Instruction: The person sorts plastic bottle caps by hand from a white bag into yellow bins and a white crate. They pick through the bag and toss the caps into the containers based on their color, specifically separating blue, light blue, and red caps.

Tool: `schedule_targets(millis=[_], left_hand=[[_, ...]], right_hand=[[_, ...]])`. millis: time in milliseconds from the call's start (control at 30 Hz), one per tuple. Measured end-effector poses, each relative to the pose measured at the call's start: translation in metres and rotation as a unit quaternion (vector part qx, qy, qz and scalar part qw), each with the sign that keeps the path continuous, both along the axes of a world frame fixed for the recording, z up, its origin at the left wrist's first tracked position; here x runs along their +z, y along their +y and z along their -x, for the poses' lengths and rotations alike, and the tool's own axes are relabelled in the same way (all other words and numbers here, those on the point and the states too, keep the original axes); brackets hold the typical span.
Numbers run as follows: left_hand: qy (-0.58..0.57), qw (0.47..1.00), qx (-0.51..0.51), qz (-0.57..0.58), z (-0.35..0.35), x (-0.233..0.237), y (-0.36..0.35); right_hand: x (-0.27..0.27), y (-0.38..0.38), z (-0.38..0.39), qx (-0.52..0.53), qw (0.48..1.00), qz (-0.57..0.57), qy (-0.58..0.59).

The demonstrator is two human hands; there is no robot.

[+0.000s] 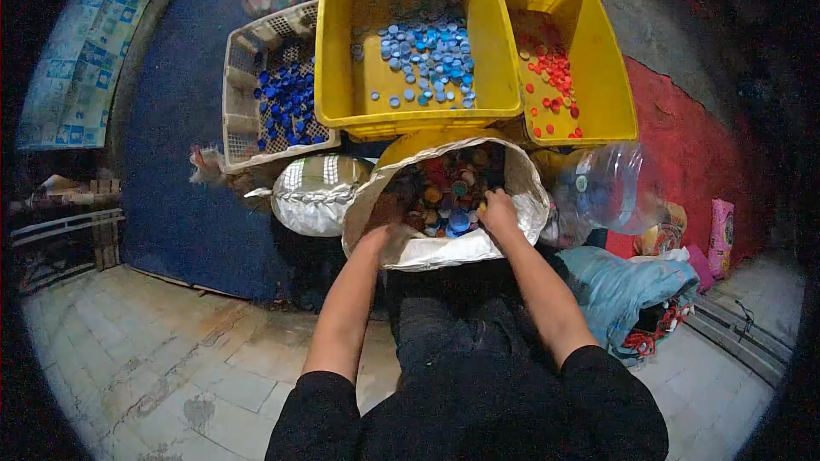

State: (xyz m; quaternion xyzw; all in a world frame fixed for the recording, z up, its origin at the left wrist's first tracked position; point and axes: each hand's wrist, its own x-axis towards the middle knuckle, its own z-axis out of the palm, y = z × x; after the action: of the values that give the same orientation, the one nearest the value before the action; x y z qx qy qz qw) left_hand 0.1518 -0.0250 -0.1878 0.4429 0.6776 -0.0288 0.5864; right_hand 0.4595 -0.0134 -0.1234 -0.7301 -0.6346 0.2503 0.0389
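Note:
A white woven sack stands open in front of me, with mixed bottle caps inside, a larger blue lid among them. My right hand is inside the sack's right side, fingers bent close together near the caps; a small yellowish thing shows at the fingertips, too small to name for certain. My left hand is at the sack's left front rim, blurred, its fingers hidden in the shadow of the opening.
Behind the sack, a yellow crate holds light blue caps. Another yellow crate holds red caps, and a white basket dark blue ones. A tied sack lies left; a clear plastic jug and teal bag are right.

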Motion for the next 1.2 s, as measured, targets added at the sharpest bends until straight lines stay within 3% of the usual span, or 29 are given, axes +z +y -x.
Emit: schedule_targets(millis=[100,167,200,267,300,333,367,400,433,467,500,533,667,733,767,867,900,933,967,1000,1033,1067,1100,1133,1167,1200], left_hand=[[-0.009,0.999,0.035,-0.025,-0.021,0.022,0.009],[-0.016,0.997,0.06,-0.042,-0.024,0.039,0.004],[-0.015,0.997,0.063,-0.04,-0.028,0.023,0.005],[0.019,0.976,-0.163,-0.144,-0.041,-0.024,0.005],[0.02,0.976,-0.163,-0.143,-0.046,-0.006,0.003],[0.036,0.974,-0.166,-0.153,-0.051,0.032,0.0],[0.052,0.971,-0.168,-0.162,-0.056,0.061,-0.001],[0.074,0.976,-0.186,-0.085,-0.06,0.067,0.004],[0.076,0.976,-0.185,-0.083,-0.063,0.075,0.005],[0.079,0.96,-0.249,-0.102,-0.065,0.083,0.004],[0.081,0.939,-0.312,-0.121,-0.066,0.086,0.002],[0.081,0.927,-0.313,-0.192,-0.066,0.084,-0.005],[0.09,0.939,-0.268,-0.195,-0.074,0.103,0.005],[0.075,0.964,-0.147,-0.21,-0.079,0.105,0.023],[0.073,0.963,-0.147,-0.212,-0.08,0.098,0.031],[0.122,0.978,-0.139,-0.097,-0.086,0.079,0.062],[0.121,0.978,-0.14,-0.096,-0.084,0.07,0.07],[0.071,0.977,-0.143,-0.139,-0.082,0.056,0.077],[0.02,0.973,-0.143,-0.18,-0.082,0.047,0.082],[0.017,0.974,-0.141,-0.177,-0.089,0.045,0.088],[0.071,0.94,-0.159,-0.293,-0.1,0.045,0.094],[0.123,0.89,-0.173,-0.403,-0.108,0.046,0.1],[0.12,0.891,-0.172,-0.403,-0.112,0.039,0.106],[0.131,0.878,-0.191,-0.418,-0.114,0.027,0.111],[0.143,0.865,-0.21,-0.433,-0.116,0.016,0.114],[0.119,0.869,-0.121,-0.465,-0.118,0.007,0.114]], right_hand=[[0.006,0.002,0.003,0.007,0.999,0.041,-0.015],[0.001,0.003,0.009,0.089,0.987,0.126,-0.034],[0.016,0.005,0.02,0.114,0.981,0.13,-0.083],[0.012,0.017,0.036,0.127,0.984,0.074,-0.104],[0.009,0.027,0.044,0.135,0.983,0.018,-0.124],[0.006,0.046,0.053,0.146,0.976,0.109,-0.12],[-0.01,0.061,0.061,0.148,0.976,0.11,-0.118],[-0.039,0.074,0.068,0.089,0.986,0.121,-0.066],[-0.06,0.081,0.074,0.029,0.991,0.133,-0.013],[-0.07,0.084,0.076,0.029,0.99,0.135,-0.01],[-0.077,0.086,0.078,0.076,0.995,0.066,-0.015],[-0.087,0.086,0.079,0.121,0.992,-0.004,-0.02],[-0.11,0.082,0.076,0.09,0.994,-0.053,0.0],[-0.091,0.071,0.069,0.096,0.993,-0.07,-0.021],[-0.087,0.064,0.064,0.095,0.993,-0.072,-0.024],[-0.079,0.05,0.047,0.099,0.983,-0.145,-0.043],[-0.039,0.054,0.042,0.034,0.998,0.044,-0.031],[-0.014,0.056,0.039,-0.032,0.972,0.231,-0.019],[-0.011,0.048,0.036,-0.031,0.972,0.233,-0.021],[-0.009,0.031,0.031,-0.161,0.962,0.11,0.19],[-0.003,0.018,0.027,-0.28,0.879,-0.022,0.386],[0.004,0.008,0.022,-0.28,0.88,-0.021,0.383],[0.022,0.003,0.017,-0.39,0.747,0.029,0.537],[0.032,-0.004,0.013,-0.477,0.573,0.077,0.662],[0.031,-0.013,0.009,-0.477,0.576,0.076,0.659],[0.027,-0.022,0.005,-0.497,0.463,0.106,0.726]])
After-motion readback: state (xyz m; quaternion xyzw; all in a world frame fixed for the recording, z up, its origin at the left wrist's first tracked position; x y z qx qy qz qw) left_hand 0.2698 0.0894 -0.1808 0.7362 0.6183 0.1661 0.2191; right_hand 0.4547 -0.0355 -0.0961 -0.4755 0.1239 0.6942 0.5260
